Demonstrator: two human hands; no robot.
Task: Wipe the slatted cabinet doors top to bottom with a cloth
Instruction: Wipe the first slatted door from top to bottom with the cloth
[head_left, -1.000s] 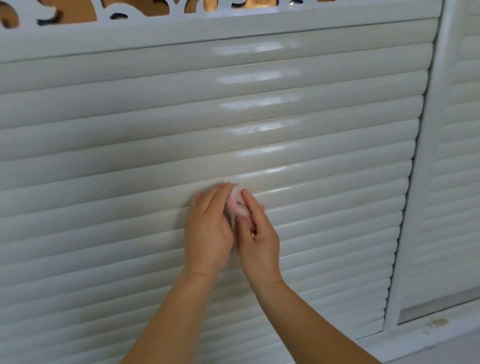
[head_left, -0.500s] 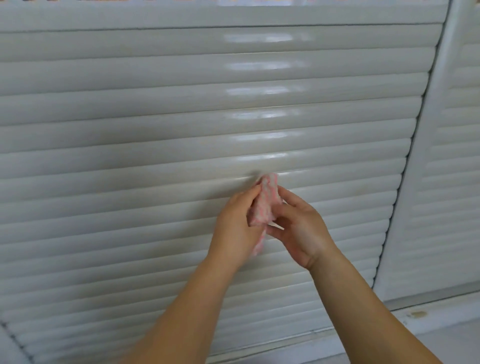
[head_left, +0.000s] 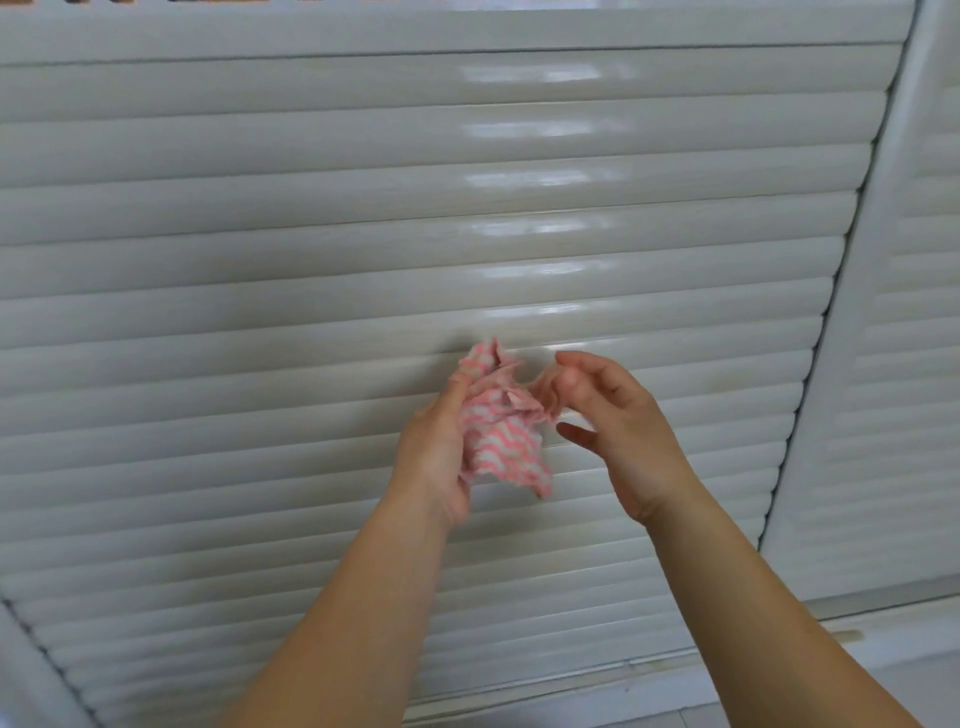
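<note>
A: Item: cloth, pink-striped, bunched, centre frame before the slatted door.
B: Holder?
A: Left hand, fingers curled round it; right hand at three o'clock pinches a corner, probably refolding to a fresh face.

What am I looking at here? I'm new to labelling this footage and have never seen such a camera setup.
The picture comes from a camera worn on a person's head, looking forward and down at their own bare arms. There is no machine. In front of them stands a white slatted cabinet door, with a second door to its right. The left hand grips a crumpled pink-and-white striped cloth. The right hand pinches one corner of that cloth, apparently rearranging it. The cloth is not pressed against the slats.
</note>
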